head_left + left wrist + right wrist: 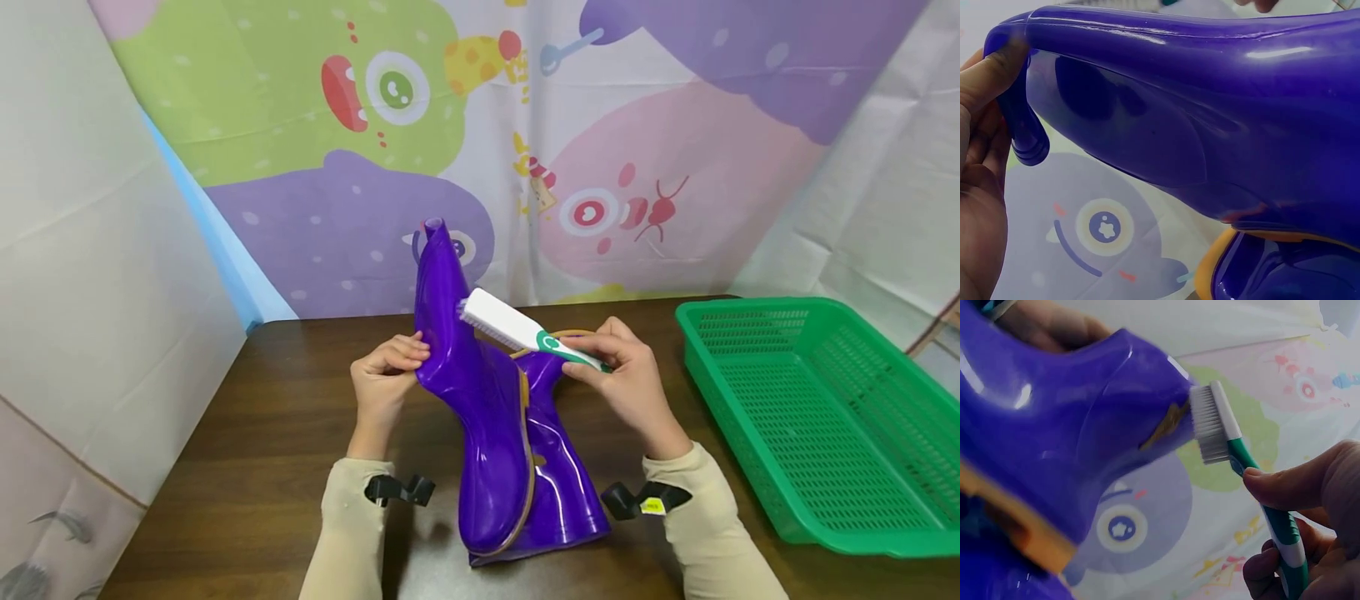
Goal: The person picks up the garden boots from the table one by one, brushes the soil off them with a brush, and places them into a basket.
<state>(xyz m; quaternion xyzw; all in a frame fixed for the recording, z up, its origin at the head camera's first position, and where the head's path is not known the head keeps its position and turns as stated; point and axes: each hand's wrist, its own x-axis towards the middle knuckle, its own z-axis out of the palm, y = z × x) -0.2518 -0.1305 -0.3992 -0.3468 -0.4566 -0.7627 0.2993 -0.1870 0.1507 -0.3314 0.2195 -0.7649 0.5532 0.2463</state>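
Observation:
A glossy purple rain boot [491, 450] with a tan-edged sole is held tilted, toe down and shaft up. My left hand [388, 367] pinches the shaft at its opening, where the rim looks folded over in the left wrist view. In my right hand [626, 375] is a white and green scrub brush [510, 321], gripped by its handle. Its white bristles [1209, 425] face the upper shaft, at or close to the surface. A brown smear [1166, 428] marks the shaft beside them. Another purple rain boot [573, 475] lies underneath on the table.
A green plastic basket [738, 433] with slotted walls stands at the right of the dark wooden table [247, 467]. Behind the table hangs a cloth [637, 150] printed with cartoon monsters.

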